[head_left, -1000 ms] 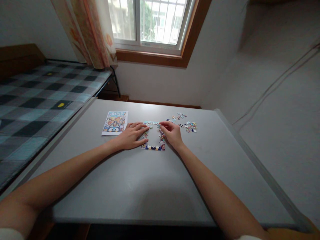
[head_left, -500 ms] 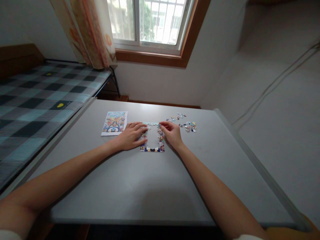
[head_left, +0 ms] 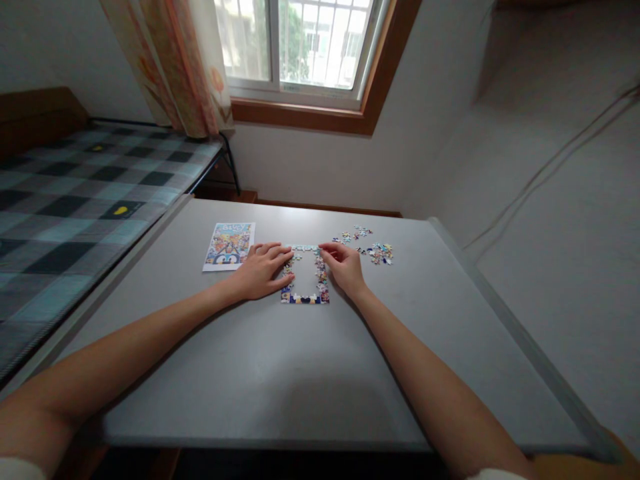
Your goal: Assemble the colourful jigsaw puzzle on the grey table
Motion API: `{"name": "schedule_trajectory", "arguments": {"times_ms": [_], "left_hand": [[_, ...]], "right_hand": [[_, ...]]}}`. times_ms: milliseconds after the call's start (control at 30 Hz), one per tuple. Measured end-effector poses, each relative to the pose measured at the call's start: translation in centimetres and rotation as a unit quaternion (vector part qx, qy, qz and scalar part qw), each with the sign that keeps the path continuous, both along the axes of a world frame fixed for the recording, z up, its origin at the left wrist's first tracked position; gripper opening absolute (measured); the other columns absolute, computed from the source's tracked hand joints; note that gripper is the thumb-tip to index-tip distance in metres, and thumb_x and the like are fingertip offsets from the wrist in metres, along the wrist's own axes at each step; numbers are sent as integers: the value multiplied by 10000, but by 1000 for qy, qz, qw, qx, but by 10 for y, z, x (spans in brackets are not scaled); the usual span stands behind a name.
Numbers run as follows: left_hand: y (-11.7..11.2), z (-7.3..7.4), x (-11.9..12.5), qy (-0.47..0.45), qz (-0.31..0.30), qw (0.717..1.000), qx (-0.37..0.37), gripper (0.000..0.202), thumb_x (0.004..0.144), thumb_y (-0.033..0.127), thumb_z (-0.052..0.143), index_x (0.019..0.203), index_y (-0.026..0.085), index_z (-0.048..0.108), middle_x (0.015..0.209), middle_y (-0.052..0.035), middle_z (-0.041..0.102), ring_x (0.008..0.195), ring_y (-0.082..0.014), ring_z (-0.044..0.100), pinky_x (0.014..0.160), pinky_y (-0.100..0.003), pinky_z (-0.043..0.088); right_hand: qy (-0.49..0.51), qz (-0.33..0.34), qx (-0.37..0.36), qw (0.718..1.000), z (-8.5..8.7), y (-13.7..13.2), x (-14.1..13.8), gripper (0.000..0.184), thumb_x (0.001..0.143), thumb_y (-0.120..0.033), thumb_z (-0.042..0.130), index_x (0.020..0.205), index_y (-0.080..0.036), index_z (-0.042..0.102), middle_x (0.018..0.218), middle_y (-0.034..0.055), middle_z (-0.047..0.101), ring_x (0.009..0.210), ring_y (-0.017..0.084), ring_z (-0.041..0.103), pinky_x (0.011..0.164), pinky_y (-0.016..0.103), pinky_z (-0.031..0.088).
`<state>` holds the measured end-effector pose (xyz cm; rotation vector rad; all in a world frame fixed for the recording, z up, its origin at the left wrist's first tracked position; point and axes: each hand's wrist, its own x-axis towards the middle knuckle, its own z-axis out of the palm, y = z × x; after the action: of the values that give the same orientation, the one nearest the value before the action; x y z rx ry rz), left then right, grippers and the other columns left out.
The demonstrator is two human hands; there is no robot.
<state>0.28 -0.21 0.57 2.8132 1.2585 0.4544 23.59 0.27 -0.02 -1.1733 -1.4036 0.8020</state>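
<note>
A jigsaw puzzle border [head_left: 305, 300] of joined pieces lies on the table as a rectangular frame, its middle showing bare tabletop. My left hand [head_left: 263, 272] rests flat, fingers spread, its fingertips on the border's left side and upper left corner. At the upper right corner, my right hand [head_left: 345, 268] has thumb and fingers pinched together on a puzzle piece, mostly covered by the fingertips. A small loose piece [head_left: 297, 257] sits just inside the upper left of the border.
The grey table [head_left: 250, 387] holds a printed reference picture [head_left: 229, 248] left of my left hand. Loose puzzle pieces [head_left: 381, 253] are heaped beyond my right hand, with more scattered pieces [head_left: 347, 237] behind. A checked bed [head_left: 95, 180] stands at the left, below a window [head_left: 315, 47].
My left hand's fingers have drawn back slightly to the left, uncovering a little more of the border's upper left. My right hand stays at the upper right corner.
</note>
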Motion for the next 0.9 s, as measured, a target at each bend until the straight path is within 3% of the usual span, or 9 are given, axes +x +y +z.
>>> {"name": "schedule_trajectory", "arguments": {"times_ms": [333, 500, 600, 900], "left_hand": [[-1, 1, 0, -8, -6, 1000, -6, 504, 948, 491, 460, 1365, 211, 500, 1438, -87, 508, 1337, -297, 416, 1086, -470, 286], [1, 1, -1, -8, -13, 1000, -19, 614, 953, 509, 441, 1490, 232, 335, 1534, -86, 393, 1405, -298, 343, 1113, -483, 253], [1, 0, -1, 8, -18, 999, -31, 688, 947, 560, 431, 1527, 233, 259, 1533, -94, 395, 1437, -311, 290, 1125, -506, 220], [2, 3, 0, 17, -14, 998, -52, 739, 927, 616, 429, 1522, 205, 277, 1513, -114, 421, 1441, -310, 287, 1140, -515, 210]], "right_hand": [[5, 2, -6, 1000, 1, 0, 0, 228, 721, -370, 665, 821, -178, 737, 785, 62, 730, 656, 168, 628, 635, 307, 509], [7, 3, -6, 1000, -1, 1, 1, 228, 715, -372, 670, 821, -182, 736, 786, 62, 731, 651, 170, 631, 629, 308, 512], [5, 1, -4, 1000, 0, 1, 1, 223, 715, -372, 670, 819, -186, 736, 788, 58, 734, 651, 168, 632, 643, 312, 516], [39, -5, -13, 999, 0, 3, 1, 224, 688, -367, 680, 811, -185, 724, 763, 50, 716, 668, 176, 631, 669, 332, 519]]}}
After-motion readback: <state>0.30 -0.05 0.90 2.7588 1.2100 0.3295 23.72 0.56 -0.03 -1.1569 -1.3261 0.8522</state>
